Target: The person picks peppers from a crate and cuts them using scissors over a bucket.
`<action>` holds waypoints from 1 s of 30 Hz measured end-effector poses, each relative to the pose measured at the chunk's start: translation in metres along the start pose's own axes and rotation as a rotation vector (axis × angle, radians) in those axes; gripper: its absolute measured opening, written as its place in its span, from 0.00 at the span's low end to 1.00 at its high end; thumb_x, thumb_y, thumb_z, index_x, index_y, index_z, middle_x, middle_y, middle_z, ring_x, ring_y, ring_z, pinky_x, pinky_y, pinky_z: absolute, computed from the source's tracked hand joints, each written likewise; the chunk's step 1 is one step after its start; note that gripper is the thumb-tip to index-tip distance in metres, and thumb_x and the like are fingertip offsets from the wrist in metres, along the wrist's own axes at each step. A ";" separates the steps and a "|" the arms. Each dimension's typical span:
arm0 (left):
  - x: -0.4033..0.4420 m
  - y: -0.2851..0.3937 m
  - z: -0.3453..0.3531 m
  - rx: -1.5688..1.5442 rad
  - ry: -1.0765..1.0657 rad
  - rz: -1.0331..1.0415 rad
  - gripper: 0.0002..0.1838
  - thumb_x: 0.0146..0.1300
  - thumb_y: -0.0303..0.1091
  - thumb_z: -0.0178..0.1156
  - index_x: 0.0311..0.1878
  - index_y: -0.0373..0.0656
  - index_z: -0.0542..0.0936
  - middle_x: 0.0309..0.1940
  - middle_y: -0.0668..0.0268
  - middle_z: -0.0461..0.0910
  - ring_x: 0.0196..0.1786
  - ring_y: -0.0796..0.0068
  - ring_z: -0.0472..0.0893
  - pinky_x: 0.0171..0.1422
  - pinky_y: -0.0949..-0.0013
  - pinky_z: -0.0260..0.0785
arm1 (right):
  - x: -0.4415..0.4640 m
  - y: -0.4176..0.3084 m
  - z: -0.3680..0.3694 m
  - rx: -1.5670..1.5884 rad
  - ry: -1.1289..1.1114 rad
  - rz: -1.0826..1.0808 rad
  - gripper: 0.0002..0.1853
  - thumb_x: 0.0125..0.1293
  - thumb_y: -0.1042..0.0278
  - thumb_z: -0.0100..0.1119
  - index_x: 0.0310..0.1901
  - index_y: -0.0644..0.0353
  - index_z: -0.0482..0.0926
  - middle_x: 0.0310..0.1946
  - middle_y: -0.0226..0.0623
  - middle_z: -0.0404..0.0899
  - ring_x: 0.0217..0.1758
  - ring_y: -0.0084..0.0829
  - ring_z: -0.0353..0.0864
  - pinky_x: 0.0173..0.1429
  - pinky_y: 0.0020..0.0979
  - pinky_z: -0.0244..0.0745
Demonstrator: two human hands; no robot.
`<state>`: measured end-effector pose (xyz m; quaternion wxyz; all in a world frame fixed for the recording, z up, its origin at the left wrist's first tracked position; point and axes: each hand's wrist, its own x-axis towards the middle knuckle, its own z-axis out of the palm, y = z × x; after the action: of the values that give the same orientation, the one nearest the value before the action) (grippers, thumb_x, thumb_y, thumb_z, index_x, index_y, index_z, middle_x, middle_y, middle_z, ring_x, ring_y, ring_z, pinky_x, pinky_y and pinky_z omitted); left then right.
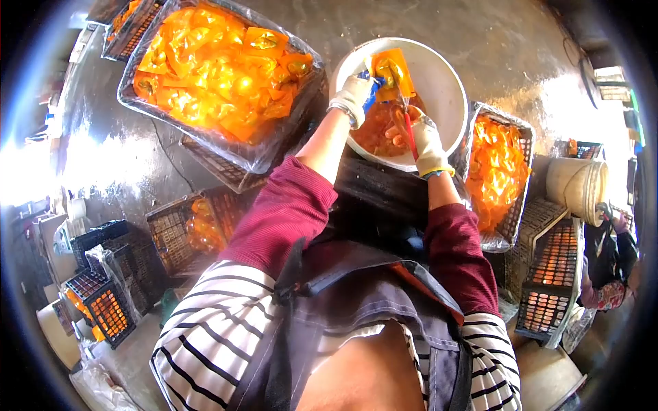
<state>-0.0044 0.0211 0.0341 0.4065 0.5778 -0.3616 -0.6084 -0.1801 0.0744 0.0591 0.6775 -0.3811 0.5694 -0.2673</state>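
Orange packet [392, 74] held over white tub [445, 89], L hand on packet, R hand w/ red-handled tool [412, 137].

L hand [354, 98], gloved w/ blue material [373, 93] at fingertips, is at tub's left side, closed on packet's left edge; packet sits just right of those fingers, over tub's far half. R hand [419, 139], partly gloved, is over tub's near right part, closed round the tool; tool's thin metal end reaches up to packet's lower part, so packet is just beyond R hand's grip. Orange-red mass [375, 130] in tub bottom, below packet. Left of tub: big plastic-lined crate [281, 147] full of orange packets; right of tub, close by: smaller crate [526, 147], also w/ orange packets.
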 end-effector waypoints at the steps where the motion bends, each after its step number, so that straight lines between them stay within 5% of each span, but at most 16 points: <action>1: 0.007 -0.007 0.002 0.081 0.016 0.047 0.16 0.63 0.36 0.58 0.51 0.39 0.76 0.41 0.65 0.80 0.40 0.76 0.77 0.46 0.74 0.71 | 0.001 -0.001 0.000 -0.080 0.040 -0.007 0.18 0.64 0.65 0.58 0.54 0.60 0.72 0.35 0.40 0.80 0.33 0.27 0.80 0.35 0.23 0.74; 4: 0.018 -0.024 0.009 0.498 -0.004 -0.029 0.17 0.69 0.41 0.46 0.49 0.39 0.77 0.37 0.55 0.81 0.40 0.65 0.81 0.42 0.65 0.72 | 0.033 0.031 -0.004 -0.582 0.284 -0.472 0.15 0.66 0.65 0.50 0.54 0.58 0.72 0.29 0.39 0.82 0.25 0.28 0.81 0.28 0.27 0.74; 7: 0.049 -0.069 0.000 0.353 0.013 0.180 0.18 0.69 0.42 0.46 0.47 0.39 0.78 0.35 0.56 0.82 0.39 0.67 0.81 0.41 0.67 0.72 | -0.021 -0.026 0.010 -0.347 0.195 -0.108 0.16 0.66 0.64 0.50 0.53 0.58 0.73 0.29 0.42 0.83 0.26 0.28 0.81 0.29 0.28 0.74; 10: 0.040 -0.059 0.003 0.104 -0.010 0.076 0.17 0.68 0.40 0.46 0.48 0.39 0.77 0.36 0.58 0.81 0.39 0.69 0.80 0.41 0.66 0.73 | -0.015 -0.018 0.005 -0.470 0.202 -0.161 0.17 0.66 0.62 0.51 0.53 0.58 0.73 0.30 0.42 0.83 0.25 0.28 0.81 0.29 0.28 0.74; 13: 0.028 -0.039 0.004 0.218 -0.048 -0.054 0.17 0.68 0.39 0.46 0.50 0.40 0.77 0.41 0.58 0.81 0.41 0.67 0.80 0.47 0.66 0.72 | 0.002 0.003 0.005 -0.773 0.358 -0.377 0.15 0.63 0.64 0.55 0.49 0.61 0.74 0.31 0.41 0.82 0.28 0.32 0.80 0.33 0.32 0.73; 16: -0.006 0.009 0.001 0.655 0.018 -0.049 0.17 0.66 0.39 0.49 0.52 0.42 0.77 0.45 0.56 0.81 0.45 0.61 0.80 0.56 0.66 0.68 | 0.006 0.007 -0.008 -0.132 0.029 -0.014 0.15 0.64 0.61 0.56 0.47 0.61 0.74 0.28 0.42 0.82 0.19 0.29 0.78 0.24 0.27 0.71; 19: -0.008 0.021 -0.004 0.731 0.139 0.190 0.17 0.65 0.39 0.50 0.53 0.43 0.77 0.46 0.54 0.80 0.48 0.59 0.79 0.56 0.67 0.68 | -0.002 -0.008 0.000 -0.199 -0.010 0.018 0.17 0.65 0.59 0.54 0.50 0.59 0.73 0.23 0.41 0.82 0.20 0.28 0.79 0.26 0.28 0.74; 20: -0.013 0.024 -0.003 0.719 0.141 0.216 0.18 0.65 0.40 0.53 0.54 0.43 0.76 0.48 0.59 0.80 0.47 0.65 0.79 0.55 0.69 0.70 | -0.003 -0.009 0.001 -0.182 -0.006 0.009 0.17 0.65 0.59 0.54 0.50 0.60 0.73 0.23 0.41 0.82 0.20 0.28 0.79 0.25 0.27 0.73; 23: -0.010 0.020 -0.001 -0.319 -0.029 0.249 0.16 0.60 0.37 0.61 0.49 0.41 0.79 0.43 0.64 0.81 0.44 0.71 0.79 0.50 0.70 0.70 | -0.004 -0.009 0.004 -0.171 0.019 -0.030 0.17 0.66 0.59 0.54 0.50 0.60 0.73 0.24 0.42 0.83 0.19 0.28 0.78 0.23 0.27 0.73; 24: -0.023 0.034 0.003 -0.521 -0.104 0.046 0.19 0.58 0.40 0.65 0.49 0.41 0.78 0.43 0.67 0.79 0.43 0.75 0.78 0.46 0.74 0.71 | -0.004 -0.009 0.005 -0.196 0.034 -0.049 0.16 0.66 0.59 0.53 0.50 0.60 0.73 0.24 0.42 0.83 0.18 0.27 0.78 0.23 0.27 0.73; 27: -0.015 0.023 0.006 -0.283 -0.051 -0.097 0.18 0.58 0.41 0.65 0.47 0.41 0.79 0.40 0.67 0.80 0.42 0.80 0.77 0.41 0.77 0.71 | -0.008 -0.013 0.010 -0.111 0.007 -0.032 0.16 0.66 0.58 0.53 0.50 0.60 0.73 0.24 0.42 0.82 0.19 0.27 0.79 0.23 0.26 0.73; 28: -0.003 0.011 0.001 -0.257 -0.100 0.054 0.18 0.57 0.42 0.66 0.46 0.41 0.80 0.37 0.68 0.81 0.40 0.81 0.77 0.39 0.77 0.71 | -0.010 -0.015 0.010 -0.057 -0.009 -0.012 0.16 0.66 0.58 0.53 0.50 0.59 0.73 0.24 0.42 0.82 0.19 0.27 0.79 0.23 0.26 0.73; 30: 0.011 0.003 -0.003 -0.184 -0.048 -0.030 0.18 0.57 0.42 0.66 0.45 0.40 0.80 0.35 0.68 0.81 0.38 0.81 0.78 0.39 0.77 0.71 | -0.015 -0.019 0.008 -0.139 0.013 -0.034 0.16 0.66 0.59 0.53 0.50 0.59 0.73 0.24 0.42 0.82 0.19 0.28 0.79 0.22 0.26 0.72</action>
<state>-0.0013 0.0099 0.0322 0.4399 0.5287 -0.3049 -0.6588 -0.1737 0.0771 0.0837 0.6411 -0.4352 0.5844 -0.2412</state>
